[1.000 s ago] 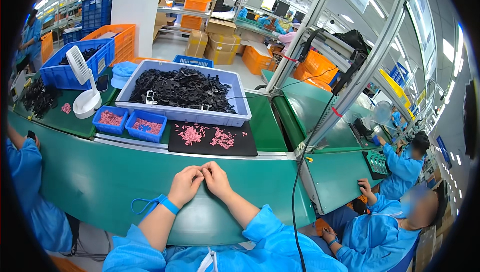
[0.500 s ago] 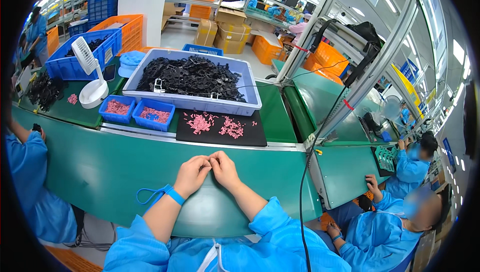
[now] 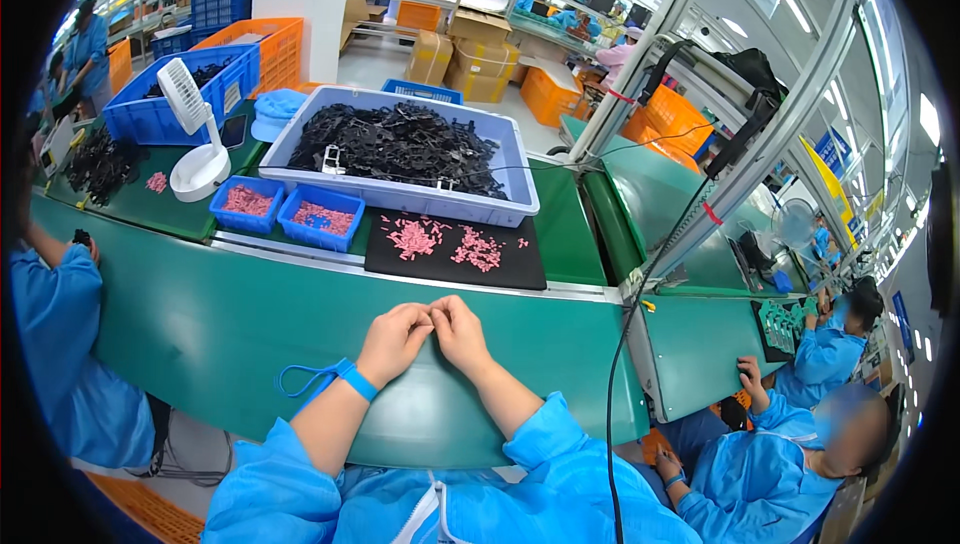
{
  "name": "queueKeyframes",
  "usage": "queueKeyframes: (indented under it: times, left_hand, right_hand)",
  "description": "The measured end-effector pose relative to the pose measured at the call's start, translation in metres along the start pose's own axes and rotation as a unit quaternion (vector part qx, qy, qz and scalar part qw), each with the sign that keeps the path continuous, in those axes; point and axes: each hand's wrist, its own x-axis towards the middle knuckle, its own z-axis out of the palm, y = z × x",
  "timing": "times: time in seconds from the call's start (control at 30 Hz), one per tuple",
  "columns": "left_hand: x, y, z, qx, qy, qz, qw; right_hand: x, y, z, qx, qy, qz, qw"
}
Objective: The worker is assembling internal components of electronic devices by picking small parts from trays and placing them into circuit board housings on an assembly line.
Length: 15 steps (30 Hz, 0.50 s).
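My left hand (image 3: 395, 342) and my right hand (image 3: 460, 334) meet over the green bench top (image 3: 250, 314), fingertips pinched together. Whatever sits between the fingers is too small or hidden to make out. A blue wrist strap (image 3: 356, 380) with a loop circles my left wrist. Beyond the hands lies a black mat (image 3: 385, 262) bearing two loose heaps of small pink pieces (image 3: 414, 238). Two little blue trays (image 3: 322, 218) of pink pieces stand left of the mat. Behind them is a large pale-blue bin (image 3: 400, 199) heaped with black plastic parts (image 3: 395, 149).
A white fan (image 3: 200, 172) stands left of the bin, near a blue crate (image 3: 180, 104) and more black parts (image 3: 100, 164). A black cable (image 3: 612, 394) hangs at right beside a metal post (image 3: 640, 74). Co-workers in blue sit left (image 3: 60, 344) and right (image 3: 770, 464).
My view has shifted slightly, so the bench things sit a little further right and lower in the picture. The hands stay pinched together in much the same pose.
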Motion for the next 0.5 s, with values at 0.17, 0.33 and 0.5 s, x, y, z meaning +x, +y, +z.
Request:
queueKeyframes:
  times: [0.17, 0.33, 0.5]
  left_hand:
    - [0.002, -0.002, 0.005, -0.002, -0.001, 0.019, 1.000]
    - [0.004, -0.003, 0.005, -0.010, -0.005, 0.008, 1.000]
    - [0.008, -0.005, 0.003, 0.005, 0.009, 0.016, 1.000]
  right_hand:
    - [-0.001, 0.002, -0.005, -0.006, 0.008, 0.001, 1.000]
    - [0.000, 0.002, -0.005, -0.010, 0.011, -0.001, 1.000]
    - [0.008, 0.006, -0.003, -0.004, 0.000, -0.007, 1.000]
